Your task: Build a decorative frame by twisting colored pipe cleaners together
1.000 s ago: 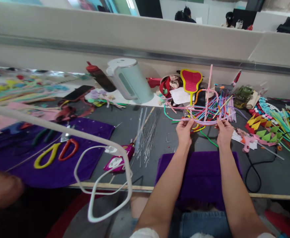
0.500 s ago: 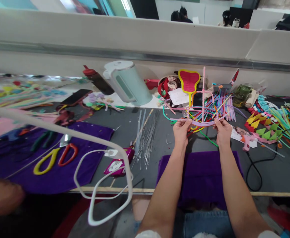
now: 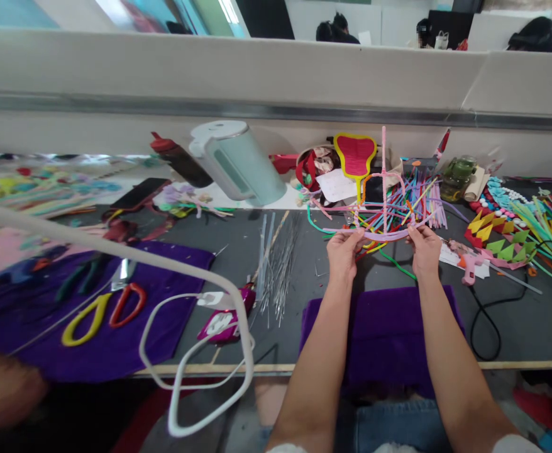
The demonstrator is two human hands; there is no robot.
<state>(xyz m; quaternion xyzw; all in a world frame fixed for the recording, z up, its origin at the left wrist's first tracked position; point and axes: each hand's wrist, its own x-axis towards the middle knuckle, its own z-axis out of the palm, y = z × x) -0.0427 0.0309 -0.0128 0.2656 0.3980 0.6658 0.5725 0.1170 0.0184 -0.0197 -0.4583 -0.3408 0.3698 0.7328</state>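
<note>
Both my hands hold up a pink and lilac pipe-cleaner frame [image 3: 384,189] over the table. It has a curved lilac lower edge, a tall pink upright in the middle and an arch across it. My left hand [image 3: 344,251] pinches the left part of the lower edge, fingers closed. The right part is pinched the same way by my right hand [image 3: 424,248]. Behind the frame lies a heap of coloured pipe cleaners [image 3: 427,198], partly hidden by it. A folded purple cloth [image 3: 393,327] lies under my forearms at the table's near edge.
Left of my hands are thin wires [image 3: 285,277], a pale blue kettle [image 3: 245,163] and scissors [image 3: 101,308] on purple cloth. A white cable [image 3: 176,255] crosses the left foreground. At right lies a pink glue gun [image 3: 469,267]. Part of another person's arm [image 3: 7,390] shows lower left.
My hands keep the same pinch on the pipe-cleaner frame, with hardly any movement. The camera view has shifted slightly, so the background sits a little differently.
</note>
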